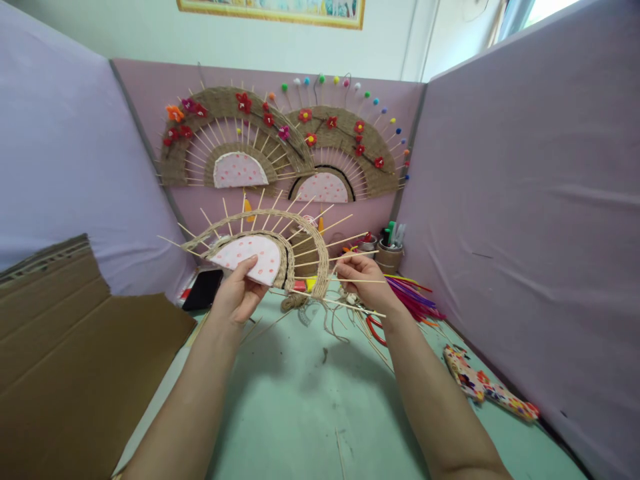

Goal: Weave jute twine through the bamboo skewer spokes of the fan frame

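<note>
In the head view, the left hand (243, 293) grips the fan (267, 257) by its spotted half-round core, thumb on top and fingers beneath, holding it above the table (285, 413). The right hand (363, 275) is at the fan's right edge among the stick ends, fingertips bent close together; I cannot tell whether they pinch twine or a stick. Beyond the fan, two larger fans (207, 103) stand against the far panel. A phone (203, 290) and cardboard (65, 360) lie left; scissors (376, 331) and pipe cleaners (413, 300) lie right.
</note>
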Motion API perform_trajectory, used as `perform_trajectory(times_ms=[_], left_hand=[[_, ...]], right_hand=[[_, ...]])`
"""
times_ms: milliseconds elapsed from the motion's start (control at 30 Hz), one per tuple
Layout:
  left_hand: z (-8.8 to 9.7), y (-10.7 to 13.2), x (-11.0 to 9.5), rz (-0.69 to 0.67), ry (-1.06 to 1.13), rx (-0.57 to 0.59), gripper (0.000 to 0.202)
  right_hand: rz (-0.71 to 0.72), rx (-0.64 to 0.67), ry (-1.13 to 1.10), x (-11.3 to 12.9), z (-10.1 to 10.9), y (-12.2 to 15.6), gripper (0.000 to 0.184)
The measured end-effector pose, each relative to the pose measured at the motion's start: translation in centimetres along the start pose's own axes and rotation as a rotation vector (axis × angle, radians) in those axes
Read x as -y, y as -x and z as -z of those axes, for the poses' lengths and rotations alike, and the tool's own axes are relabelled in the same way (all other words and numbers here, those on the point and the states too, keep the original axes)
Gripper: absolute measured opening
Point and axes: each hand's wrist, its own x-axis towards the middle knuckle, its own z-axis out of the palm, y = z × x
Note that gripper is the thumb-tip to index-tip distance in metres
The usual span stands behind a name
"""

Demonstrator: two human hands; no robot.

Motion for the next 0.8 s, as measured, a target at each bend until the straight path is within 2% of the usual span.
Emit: perform_trajectory(times_ms=[167, 300, 567, 800], left_hand=[[0.3, -0.2, -0.2, 0.011, -0.038, 0.031, 0.031], [0.5, -0.2, 0.0, 0.02, -0.089, 0.061, 0.03], [0.8, -0.5, -0.3, 0.028, -0.146, 0.083, 0.032], [1.3, -0.8, -0.8, 0.013, -0.176, 0.07, 0.034]], right_hand=[[0.059, -0.072, 0.139, 0.8, 1.3, -0.1, 0.024], [0.072, -0.118, 0.165, 1.6, 2.1, 0.1, 0.024], [-0.043, -0.13, -0.003, 3.8, 4.5, 1.4, 0.034], [-0.059, -0.11, -0.096, 4.2, 6.0, 1.6, 0.035]])
